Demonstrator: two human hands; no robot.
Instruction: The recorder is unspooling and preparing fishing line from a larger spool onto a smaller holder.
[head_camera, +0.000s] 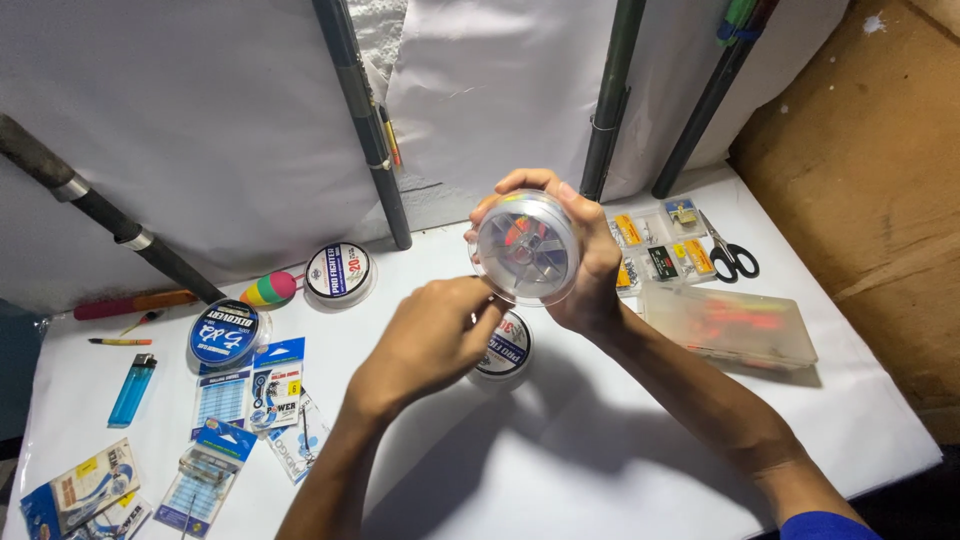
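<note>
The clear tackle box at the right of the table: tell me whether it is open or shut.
Open. The clear tackle box has its lid swung back flat on the table, small compartments exposed beside the scissors.

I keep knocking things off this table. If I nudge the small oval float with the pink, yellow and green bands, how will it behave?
The small oval banded float would probably roll, since its body looks rounded and smooth. It likely weighs little for its size, so a light touch may send it across the white table. The blue-labelled flat line spool beside it might stop it.
</note>
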